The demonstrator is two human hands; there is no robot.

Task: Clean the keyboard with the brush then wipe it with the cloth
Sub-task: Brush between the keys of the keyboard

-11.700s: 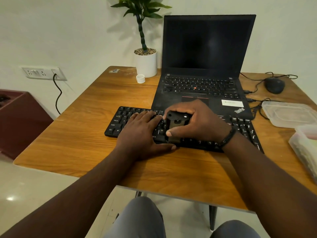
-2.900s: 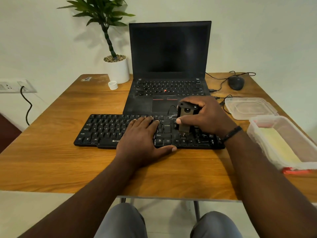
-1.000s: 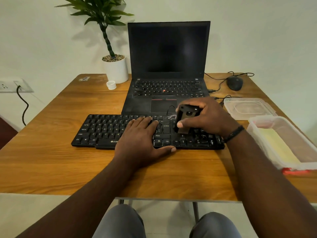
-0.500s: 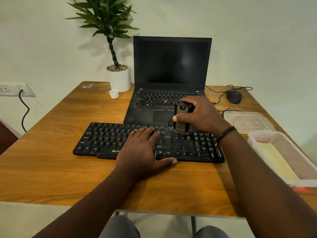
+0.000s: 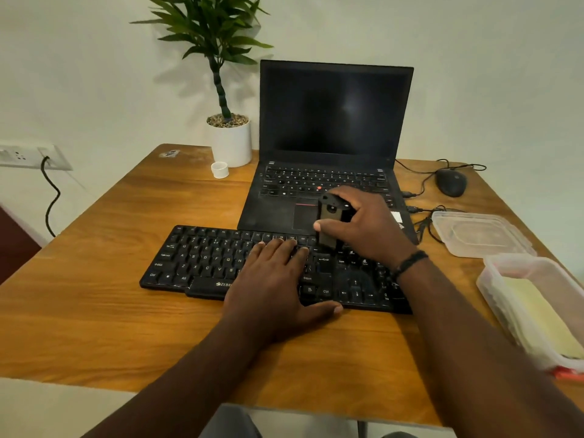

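Brush (image 5: 328, 224) shifted toward keyboard's (image 5: 202, 263) far edge since 0.5 s ago, upright in right hand (image 5: 363, 229) grip, thumb across front. Left hand (image 5: 278, 282) flat, fingers straight, pressing keys just beside grip. Yellow cloth (image 5: 540, 314) in container, well apart.

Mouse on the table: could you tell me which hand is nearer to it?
Right. The right hand, gripping the brush, sits in front and left of the mouse; the left hand lies farther left on the keyboard.
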